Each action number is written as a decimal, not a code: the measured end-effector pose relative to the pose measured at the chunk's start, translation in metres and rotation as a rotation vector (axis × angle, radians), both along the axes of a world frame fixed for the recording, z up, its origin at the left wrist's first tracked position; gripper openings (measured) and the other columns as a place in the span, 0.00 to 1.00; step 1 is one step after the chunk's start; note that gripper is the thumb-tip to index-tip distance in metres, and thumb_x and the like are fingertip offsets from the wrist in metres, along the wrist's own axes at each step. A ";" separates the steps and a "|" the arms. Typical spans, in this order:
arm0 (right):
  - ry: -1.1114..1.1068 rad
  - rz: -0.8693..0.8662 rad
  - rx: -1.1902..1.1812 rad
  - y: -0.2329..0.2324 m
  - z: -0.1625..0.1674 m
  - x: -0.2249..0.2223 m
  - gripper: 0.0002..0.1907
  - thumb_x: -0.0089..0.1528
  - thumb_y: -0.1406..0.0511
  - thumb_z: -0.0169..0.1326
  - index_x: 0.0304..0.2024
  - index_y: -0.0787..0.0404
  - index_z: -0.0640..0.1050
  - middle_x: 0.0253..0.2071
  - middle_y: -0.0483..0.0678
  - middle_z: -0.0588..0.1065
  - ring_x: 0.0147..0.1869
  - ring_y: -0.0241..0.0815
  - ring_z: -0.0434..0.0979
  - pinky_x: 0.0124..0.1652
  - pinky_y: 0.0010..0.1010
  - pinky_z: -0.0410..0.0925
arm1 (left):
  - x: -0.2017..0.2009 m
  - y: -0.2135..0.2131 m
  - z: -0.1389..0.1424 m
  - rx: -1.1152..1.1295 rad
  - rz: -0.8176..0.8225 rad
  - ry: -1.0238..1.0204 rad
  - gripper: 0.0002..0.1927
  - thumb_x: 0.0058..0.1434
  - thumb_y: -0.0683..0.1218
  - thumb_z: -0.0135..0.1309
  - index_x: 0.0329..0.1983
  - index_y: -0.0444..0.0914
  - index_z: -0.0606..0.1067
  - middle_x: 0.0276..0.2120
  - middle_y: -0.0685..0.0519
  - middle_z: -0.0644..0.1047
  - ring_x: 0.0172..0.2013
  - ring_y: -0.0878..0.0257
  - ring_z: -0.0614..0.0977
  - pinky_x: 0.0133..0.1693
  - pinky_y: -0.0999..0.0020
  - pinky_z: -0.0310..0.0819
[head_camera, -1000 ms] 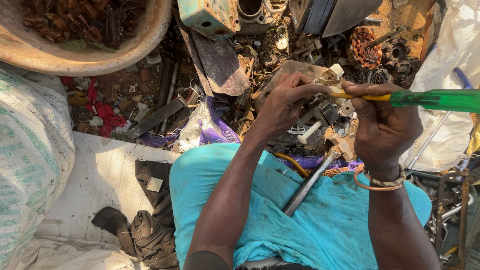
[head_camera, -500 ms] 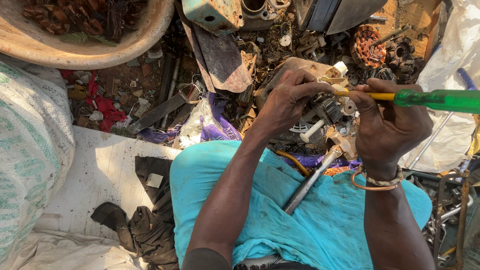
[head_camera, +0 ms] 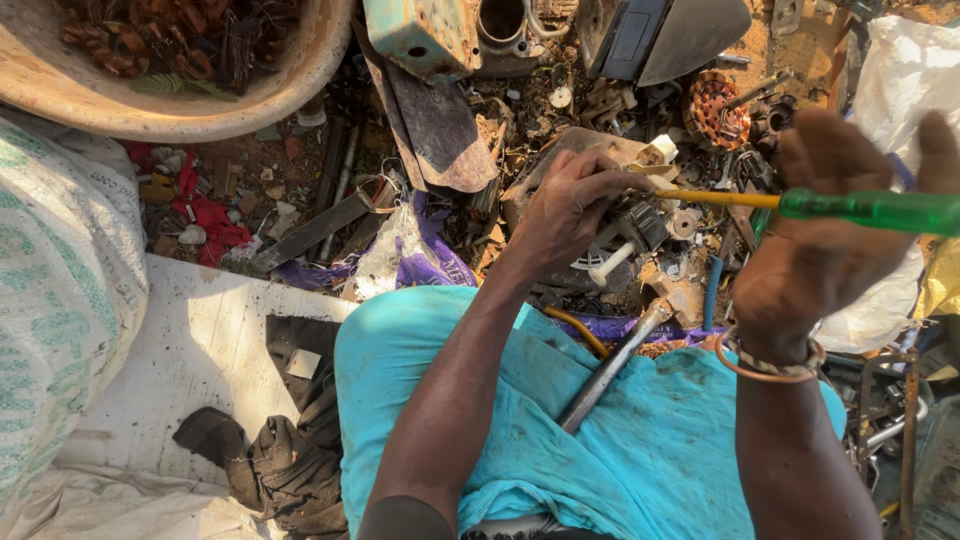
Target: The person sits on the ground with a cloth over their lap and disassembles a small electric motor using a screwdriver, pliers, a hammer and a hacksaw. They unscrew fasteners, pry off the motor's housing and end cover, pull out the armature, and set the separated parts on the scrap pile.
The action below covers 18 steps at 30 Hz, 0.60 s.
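Note:
My left hand (head_camera: 565, 205) grips a small dark scrap part (head_camera: 640, 222) with a white plastic stub, held over my knee in turquoise cloth (head_camera: 640, 440). My right hand (head_camera: 835, 235) holds a screwdriver (head_camera: 800, 205) with a green see-through handle and a yellow shaft. The shaft points left and its tip meets the part under my left fingers. A metal bangle sits on my right wrist. A grey metal rod (head_camera: 615, 365) lies across my lap between the two arms.
A heap of scrap metal lies ahead: a rusty coil rotor (head_camera: 712, 108), a teal metal casing (head_camera: 420, 35), dark plates. A wide basin (head_camera: 200, 110) of rusty bits stands top left, a woven sack (head_camera: 55, 280) at left, a white bag (head_camera: 905, 70) at right.
My right hand has drawn back to the right and risen with the screwdriver, its fingers loosening around the handle. My left hand keeps its hold on the part.

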State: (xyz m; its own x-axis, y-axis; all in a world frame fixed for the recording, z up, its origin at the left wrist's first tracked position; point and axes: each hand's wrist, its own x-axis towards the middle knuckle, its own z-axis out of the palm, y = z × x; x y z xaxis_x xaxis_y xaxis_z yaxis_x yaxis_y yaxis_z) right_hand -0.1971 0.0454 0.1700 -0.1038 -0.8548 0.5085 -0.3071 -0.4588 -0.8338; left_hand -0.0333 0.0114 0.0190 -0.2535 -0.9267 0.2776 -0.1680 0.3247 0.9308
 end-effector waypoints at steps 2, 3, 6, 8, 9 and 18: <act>-0.081 -0.014 -0.062 0.004 0.001 -0.006 0.09 0.77 0.64 0.53 0.48 0.63 0.70 0.34 0.49 0.69 0.35 0.41 0.70 0.38 0.31 0.69 | 0.000 0.000 0.000 0.014 0.006 -0.009 0.13 0.69 0.46 0.54 0.53 0.56 0.81 0.39 0.60 0.76 0.45 0.61 0.75 0.49 0.63 0.78; -0.111 -0.022 -0.075 0.007 -0.001 -0.010 0.10 0.78 0.62 0.51 0.46 0.62 0.69 0.33 0.49 0.68 0.33 0.41 0.67 0.36 0.32 0.67 | 0.000 0.001 0.000 0.000 0.009 -0.014 0.13 0.70 0.45 0.54 0.53 0.56 0.81 0.40 0.60 0.76 0.46 0.61 0.75 0.50 0.63 0.78; -0.189 0.024 -0.065 0.010 -0.016 -0.026 0.15 0.80 0.57 0.46 0.42 0.59 0.66 0.27 0.46 0.63 0.26 0.40 0.61 0.31 0.33 0.62 | 0.001 0.002 -0.001 -0.017 0.010 0.048 0.14 0.72 0.45 0.52 0.55 0.56 0.79 0.43 0.60 0.78 0.49 0.62 0.78 0.54 0.63 0.78; -0.244 0.139 -0.018 0.002 -0.024 -0.040 0.18 0.81 0.54 0.42 0.39 0.56 0.65 0.24 0.44 0.60 0.21 0.39 0.56 0.27 0.34 0.59 | 0.003 0.001 -0.004 -0.001 0.050 0.129 0.14 0.72 0.44 0.50 0.56 0.53 0.79 0.47 0.59 0.78 0.51 0.62 0.79 0.55 0.63 0.78; -0.263 0.269 0.044 -0.006 -0.025 -0.048 0.18 0.79 0.53 0.41 0.38 0.54 0.64 0.22 0.42 0.60 0.19 0.37 0.55 0.26 0.33 0.58 | 0.005 0.001 -0.005 0.016 0.087 0.174 0.13 0.73 0.43 0.49 0.56 0.51 0.78 0.49 0.57 0.78 0.53 0.62 0.79 0.56 0.63 0.78; -0.162 0.502 0.265 -0.029 0.010 -0.065 0.19 0.74 0.48 0.38 0.32 0.48 0.64 0.16 0.36 0.59 0.16 0.31 0.53 0.23 0.31 0.57 | 0.011 -0.014 -0.019 0.593 0.126 0.799 0.12 0.69 0.40 0.45 0.47 0.33 0.79 0.31 0.56 0.74 0.31 0.71 0.71 0.34 0.73 0.69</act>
